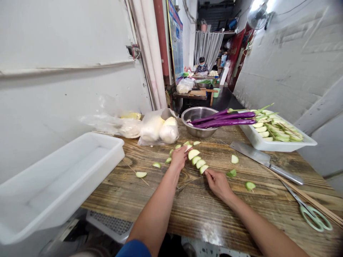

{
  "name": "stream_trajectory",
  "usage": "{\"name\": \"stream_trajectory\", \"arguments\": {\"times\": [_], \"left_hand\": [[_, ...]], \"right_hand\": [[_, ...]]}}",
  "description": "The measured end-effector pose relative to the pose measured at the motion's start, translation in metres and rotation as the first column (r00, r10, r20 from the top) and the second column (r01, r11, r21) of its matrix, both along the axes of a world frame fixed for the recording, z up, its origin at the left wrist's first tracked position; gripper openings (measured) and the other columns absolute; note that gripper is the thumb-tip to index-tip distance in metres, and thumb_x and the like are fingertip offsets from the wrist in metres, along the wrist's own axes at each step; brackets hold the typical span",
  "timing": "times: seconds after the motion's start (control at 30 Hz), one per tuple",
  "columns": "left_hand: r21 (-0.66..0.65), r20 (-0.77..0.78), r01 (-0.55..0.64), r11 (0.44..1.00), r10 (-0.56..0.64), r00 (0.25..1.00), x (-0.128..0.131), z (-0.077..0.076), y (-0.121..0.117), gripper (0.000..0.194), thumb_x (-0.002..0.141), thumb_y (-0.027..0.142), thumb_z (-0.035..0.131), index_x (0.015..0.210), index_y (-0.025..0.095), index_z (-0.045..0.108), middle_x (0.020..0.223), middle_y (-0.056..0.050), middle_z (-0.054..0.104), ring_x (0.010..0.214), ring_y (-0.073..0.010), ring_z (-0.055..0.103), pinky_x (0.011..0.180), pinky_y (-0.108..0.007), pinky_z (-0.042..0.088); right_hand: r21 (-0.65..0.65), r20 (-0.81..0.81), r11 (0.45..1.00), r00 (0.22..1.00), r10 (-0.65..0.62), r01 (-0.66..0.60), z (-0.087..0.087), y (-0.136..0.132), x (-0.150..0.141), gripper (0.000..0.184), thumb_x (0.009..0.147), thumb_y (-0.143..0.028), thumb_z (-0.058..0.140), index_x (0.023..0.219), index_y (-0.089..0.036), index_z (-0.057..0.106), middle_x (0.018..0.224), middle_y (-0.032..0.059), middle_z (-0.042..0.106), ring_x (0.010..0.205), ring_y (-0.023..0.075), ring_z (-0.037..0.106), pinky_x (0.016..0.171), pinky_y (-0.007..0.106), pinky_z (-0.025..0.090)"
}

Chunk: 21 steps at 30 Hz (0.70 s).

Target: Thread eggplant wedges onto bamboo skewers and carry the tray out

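A short row of pale green eggplant slices [197, 160] sits threaded on a thin bamboo skewer above the wooden table [171, 200]. My left hand [178, 157] is closed in a pinch on a slice at the far end of the row. My right hand [217, 182] is closed on the near end of the skewer, just below the last slice. Several loose slices [141, 174] lie scattered on the wood around both hands.
An empty white tub [53, 178] hangs over the table's left edge. A steel bowl [197, 123] holds long purple eggplants [225, 119]; a white tray [278, 137] of skewered slices stands right. Cleaver [264, 160], scissors [313, 212], bamboo skewers [308, 200], plastic bags [158, 130]. A person sits far back.
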<state>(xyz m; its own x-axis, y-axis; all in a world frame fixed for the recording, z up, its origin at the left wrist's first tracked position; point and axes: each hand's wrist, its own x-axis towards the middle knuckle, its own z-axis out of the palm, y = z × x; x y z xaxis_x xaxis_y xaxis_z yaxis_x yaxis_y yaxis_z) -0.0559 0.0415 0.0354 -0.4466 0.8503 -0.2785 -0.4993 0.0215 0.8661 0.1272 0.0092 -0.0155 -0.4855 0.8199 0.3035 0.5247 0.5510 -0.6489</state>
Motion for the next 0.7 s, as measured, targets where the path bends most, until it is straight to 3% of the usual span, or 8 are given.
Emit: {"name": "stream_trajectory", "arguments": {"times": [0.37,0.47,0.53,0.6,0.7], "left_hand": [[0.022,0.005,-0.038,0.999,0.038,0.999,-0.002,-0.002,0.002,0.011,0.076,0.020,0.057,0.076,0.010,0.062,0.071,-0.009,0.068,0.064,-0.0156,0.066,0.065,-0.028,0.051],[0.071,-0.181,-0.147,0.987,0.158,0.971,-0.007,-0.004,0.002,0.015,0.080,0.024,0.052,0.077,0.012,0.062,0.074,-0.008,0.069,0.072,-0.0172,0.066,0.072,-0.031,0.051],[0.127,-0.466,-0.209,0.970,0.244,0.851,-0.010,-0.005,0.001,0.018,0.080,0.025,0.050,0.081,0.014,0.065,0.079,-0.008,0.070,0.078,-0.0185,0.066,0.077,-0.033,0.049],[0.178,-0.742,-0.198,0.964,0.263,0.617,-0.011,-0.007,-0.002,0.020,0.079,0.023,0.050,0.088,0.016,0.067,0.088,-0.007,0.070,0.086,-0.0197,0.064,0.083,-0.033,0.047],[0.139,-0.939,-0.117,0.983,0.169,0.300,-0.009,-0.010,-0.006,0.030,0.076,0.014,0.049,0.102,0.017,0.065,0.100,-0.008,0.068,0.094,-0.0201,0.061,0.088,-0.033,0.044]], "right_hand": [[0.020,-0.057,0.999,0.997,0.049,-0.048,-0.001,0.000,0.001,0.034,0.087,-0.030,0.035,0.083,-0.018,0.066,0.059,0.0024,0.061,0.052,0.0143,0.053,0.054,0.022,0.036],[0.001,-0.148,0.999,0.988,0.051,-0.052,-0.001,0.003,0.003,0.034,0.087,-0.032,0.036,0.080,-0.017,0.065,0.061,0.0023,0.061,0.053,0.0139,0.053,0.054,0.022,0.037],[-0.021,-0.266,1.000,0.964,-0.028,0.023,-0.002,0.006,0.006,0.034,0.086,-0.036,0.038,0.081,-0.016,0.065,0.062,0.0021,0.060,0.053,0.0136,0.051,0.053,0.022,0.038],[-0.073,-0.380,0.988,0.912,-0.156,0.139,-0.003,0.011,0.010,0.035,0.085,-0.040,0.040,0.082,-0.015,0.064,0.055,-0.0003,0.054,0.049,0.0124,0.047,0.049,0.022,0.035],[-0.174,-0.488,0.957,0.824,-0.288,0.232,-0.004,0.016,0.014,0.036,0.085,-0.044,0.042,0.084,-0.014,0.062,0.048,-0.0050,0.041,0.044,0.0098,0.037,0.044,0.021,0.029]]}}
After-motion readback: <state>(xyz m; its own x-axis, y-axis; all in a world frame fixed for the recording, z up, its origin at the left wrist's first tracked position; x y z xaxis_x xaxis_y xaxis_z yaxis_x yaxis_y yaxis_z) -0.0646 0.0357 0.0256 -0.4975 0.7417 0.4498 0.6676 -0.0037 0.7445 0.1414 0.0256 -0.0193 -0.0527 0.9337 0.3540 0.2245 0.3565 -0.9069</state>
